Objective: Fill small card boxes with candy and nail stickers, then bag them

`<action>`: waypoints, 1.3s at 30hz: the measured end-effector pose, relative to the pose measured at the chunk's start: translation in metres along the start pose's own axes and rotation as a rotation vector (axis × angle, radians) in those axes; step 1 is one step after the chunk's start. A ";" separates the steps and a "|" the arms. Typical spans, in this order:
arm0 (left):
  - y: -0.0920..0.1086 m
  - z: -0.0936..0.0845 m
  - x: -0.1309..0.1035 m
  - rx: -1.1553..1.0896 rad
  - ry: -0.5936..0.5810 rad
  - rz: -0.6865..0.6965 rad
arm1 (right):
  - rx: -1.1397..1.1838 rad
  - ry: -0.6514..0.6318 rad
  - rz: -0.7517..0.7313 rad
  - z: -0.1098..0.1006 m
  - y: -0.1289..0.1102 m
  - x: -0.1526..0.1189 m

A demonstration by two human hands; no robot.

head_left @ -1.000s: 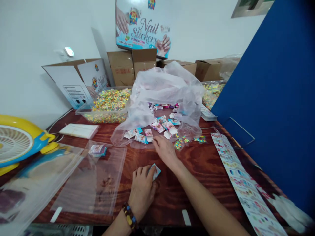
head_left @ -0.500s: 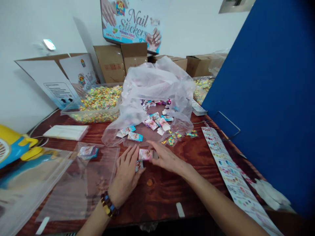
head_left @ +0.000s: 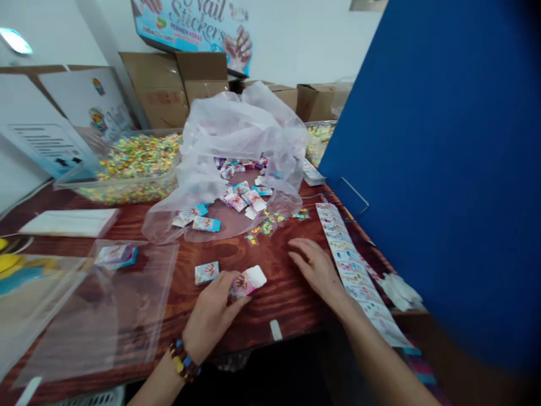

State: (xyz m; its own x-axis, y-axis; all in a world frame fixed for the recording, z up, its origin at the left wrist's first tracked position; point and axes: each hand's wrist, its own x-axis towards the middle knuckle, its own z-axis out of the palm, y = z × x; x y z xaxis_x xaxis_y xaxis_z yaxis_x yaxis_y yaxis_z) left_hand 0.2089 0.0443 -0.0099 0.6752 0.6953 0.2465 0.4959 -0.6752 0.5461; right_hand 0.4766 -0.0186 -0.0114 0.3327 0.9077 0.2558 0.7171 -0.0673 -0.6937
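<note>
My left hand (head_left: 214,310), a beaded bracelet at its wrist, grips a small pink nail-sticker box (head_left: 242,285) between thumb and fingers. The box's white end flap stands open and points right. Just beyond those fingers a second small box (head_left: 207,273), blue-edged, lies flat on the table. My right hand (head_left: 315,269) is over the table, empty, its fingers apart and pointing left. To its right runs a long printed sticker strip (head_left: 349,265). Small clear packets of colourful candy (head_left: 267,227) lie beyond, between the two hands.
A crumpled translucent bag (head_left: 245,127) spills several small boxes (head_left: 236,200). Behind it stand a tub of candy packets (head_left: 127,189) and cardboard cartons (head_left: 163,93). A clear pouch (head_left: 139,304) with stacked boxes (head_left: 116,255) lies left. A blue panel (head_left: 426,169) bounds the right.
The view has swung right. My right hand has let go of the pink box and moved right. My left hand now holds that box nearer me, apart from the blue-edged one.
</note>
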 end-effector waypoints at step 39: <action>0.069 0.025 0.064 -1.147 -0.141 -0.540 | 0.258 0.029 -0.148 -0.065 -0.051 0.007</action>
State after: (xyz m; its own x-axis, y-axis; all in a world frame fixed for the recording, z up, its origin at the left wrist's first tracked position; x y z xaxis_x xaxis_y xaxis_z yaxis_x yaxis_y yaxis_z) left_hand 0.2998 0.0358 0.0238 0.6232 0.7338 -0.2703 0.0179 0.3322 0.9431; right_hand 0.4820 -0.0361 0.0699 0.2557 0.8874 0.3834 0.5807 0.1761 -0.7948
